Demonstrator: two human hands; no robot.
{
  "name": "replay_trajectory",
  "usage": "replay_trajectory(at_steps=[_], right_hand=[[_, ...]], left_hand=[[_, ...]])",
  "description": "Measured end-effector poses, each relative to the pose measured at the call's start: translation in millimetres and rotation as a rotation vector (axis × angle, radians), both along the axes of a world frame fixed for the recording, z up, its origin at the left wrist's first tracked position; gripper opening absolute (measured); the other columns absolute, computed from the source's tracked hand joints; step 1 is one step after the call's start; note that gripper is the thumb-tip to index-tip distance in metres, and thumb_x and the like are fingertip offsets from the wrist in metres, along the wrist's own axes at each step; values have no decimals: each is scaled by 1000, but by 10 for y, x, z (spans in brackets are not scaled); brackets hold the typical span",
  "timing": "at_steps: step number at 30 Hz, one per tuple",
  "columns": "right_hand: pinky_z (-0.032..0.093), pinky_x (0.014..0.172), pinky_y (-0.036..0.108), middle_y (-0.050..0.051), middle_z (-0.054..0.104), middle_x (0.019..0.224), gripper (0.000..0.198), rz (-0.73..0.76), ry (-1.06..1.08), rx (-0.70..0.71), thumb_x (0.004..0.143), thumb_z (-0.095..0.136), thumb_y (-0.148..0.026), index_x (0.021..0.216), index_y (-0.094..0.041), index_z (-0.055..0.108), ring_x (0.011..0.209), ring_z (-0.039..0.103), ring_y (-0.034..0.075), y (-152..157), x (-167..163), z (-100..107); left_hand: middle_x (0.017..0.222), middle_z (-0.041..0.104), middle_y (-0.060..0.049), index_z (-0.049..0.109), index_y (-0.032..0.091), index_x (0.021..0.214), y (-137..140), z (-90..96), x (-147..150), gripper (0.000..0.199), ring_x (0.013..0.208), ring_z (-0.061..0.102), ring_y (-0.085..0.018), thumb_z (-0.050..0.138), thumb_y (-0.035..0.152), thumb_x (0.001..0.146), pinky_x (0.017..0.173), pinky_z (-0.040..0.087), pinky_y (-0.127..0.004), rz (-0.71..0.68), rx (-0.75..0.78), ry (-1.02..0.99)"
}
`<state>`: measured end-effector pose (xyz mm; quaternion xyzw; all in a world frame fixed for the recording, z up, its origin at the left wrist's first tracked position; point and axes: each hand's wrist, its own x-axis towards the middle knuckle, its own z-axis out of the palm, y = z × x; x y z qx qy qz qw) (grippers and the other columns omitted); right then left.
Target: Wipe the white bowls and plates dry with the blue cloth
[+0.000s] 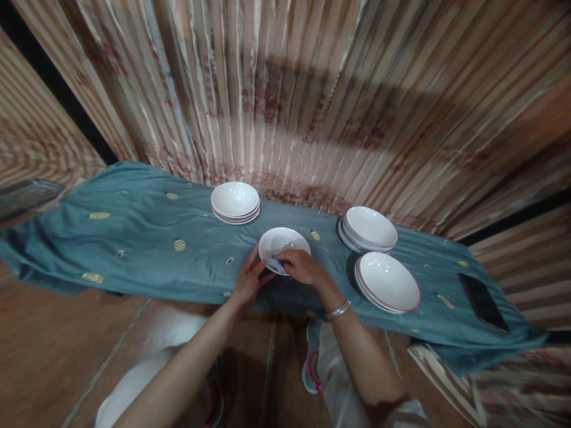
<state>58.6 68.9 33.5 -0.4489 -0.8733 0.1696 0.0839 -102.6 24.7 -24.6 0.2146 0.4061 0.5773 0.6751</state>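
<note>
A white bowl [285, 236] is in front of me near the middle of the table. My left hand [250, 278] grips its left rim, thumb near the edge and fingers around the outside. My right hand [302, 266] is closed over the near inside of the bowl. Its fingers pinch a small blue-and-white cloth [277, 266] pressed against the bowl's near wall. A bracelet is on my right wrist. Part of the bowl's near side is hidden by my hands.
A stack of white bowls [235, 200] stands at the back left. To the right are a second stack [371, 227] and a red-rimmed stack [389, 280]. A black phone [483, 302] lies at the far right of the teal tablecloth [143, 249]. A striped curtain [285, 95] hangs behind.
</note>
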Motion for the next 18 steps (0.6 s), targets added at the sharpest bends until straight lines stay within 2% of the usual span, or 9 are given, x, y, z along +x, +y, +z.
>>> replay_trajectory(at_steps=[4, 11, 18], right_hand=[[48, 89, 27, 2, 74, 107, 25, 29, 47, -69, 88, 55, -10, 103, -22, 71, 101, 65, 18, 48, -69, -46], [45, 98, 31, 12, 70, 114, 24, -37, -2, 28, 88, 53, -7, 106, -14, 68, 110, 61, 22, 175, -209, -148], [41, 102, 33, 13, 66, 119, 26, -150, -192, 154, 90, 47, -6, 107, -12, 67, 112, 58, 23, 201, -246, -147]], left_hand=[[108, 73, -4, 50, 29, 142, -4, -6, -2, 67, 107, 67, -22, 72, 23, 79, 99, 53, -49, 5, -4, -11], [111, 72, -5, 53, 29, 140, -59, 23, -1, 68, 113, 64, -25, 76, 27, 76, 100, 53, -50, -16, 61, 18], [115, 71, -6, 52, 27, 141, -55, 28, 10, 71, 116, 62, -27, 77, 27, 75, 99, 53, -52, 3, 60, 46]])
